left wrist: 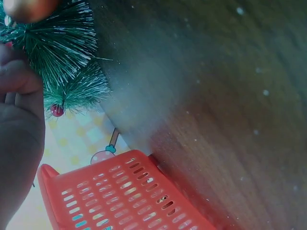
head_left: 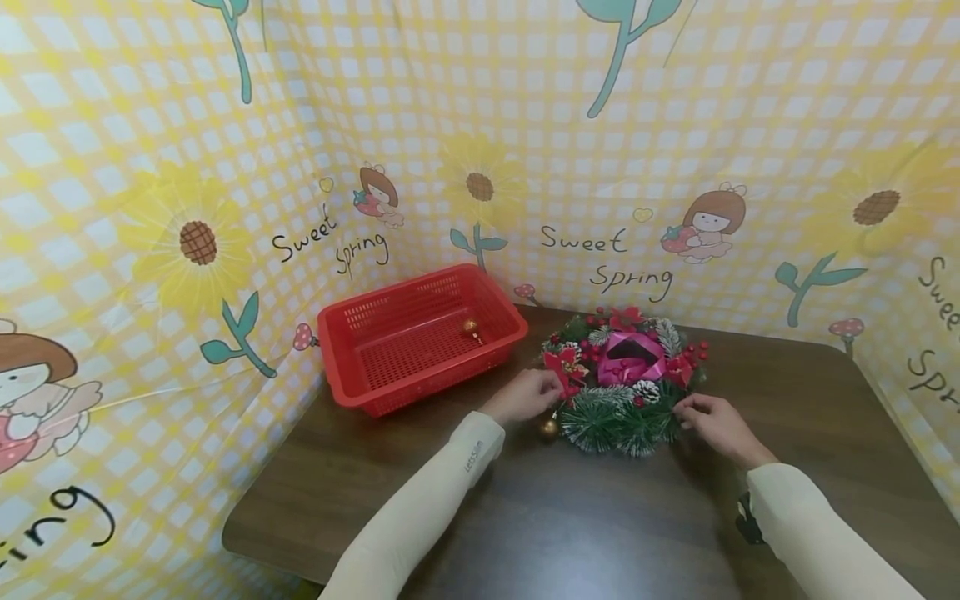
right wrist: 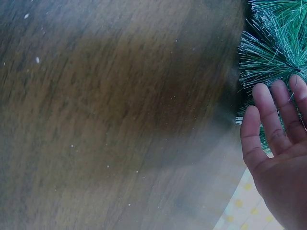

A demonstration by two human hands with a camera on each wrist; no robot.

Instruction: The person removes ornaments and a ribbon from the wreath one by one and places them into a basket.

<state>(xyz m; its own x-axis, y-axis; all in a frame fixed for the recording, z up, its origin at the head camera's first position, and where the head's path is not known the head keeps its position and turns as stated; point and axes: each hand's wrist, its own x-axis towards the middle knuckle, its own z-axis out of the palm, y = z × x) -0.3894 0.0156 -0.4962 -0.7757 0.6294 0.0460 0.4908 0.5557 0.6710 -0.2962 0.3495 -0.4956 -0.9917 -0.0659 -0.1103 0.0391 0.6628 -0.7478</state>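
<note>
Left hand (head_left: 521,395) at wreath (head_left: 624,382) left edge, grip unclear. Right hand (head_left: 716,425) relaxed, straight fingers (right wrist: 266,112) touching needles. Gold bauble (head_left: 470,327) in red basket (head_left: 360,321).

The wreath (head_left: 625,386) is dark green with white-frosted needle tips, red berries, red flowers, a bright pink bow in the middle and white-tipped pine cones. A gold ball (head_left: 548,429) sits at its near left edge. The basket (head_left: 360,329) is bright red with a slotted mesh pattern, and a small gold ball (head_left: 470,327) lies inside it. The table (head_left: 570,517) is dark brown woodgrain. The backdrop (head_left: 675,125) is yellow-and-white check with sunflowers, teal stems and black lettering. Both sleeves (head_left: 420,517) are cream.
</note>
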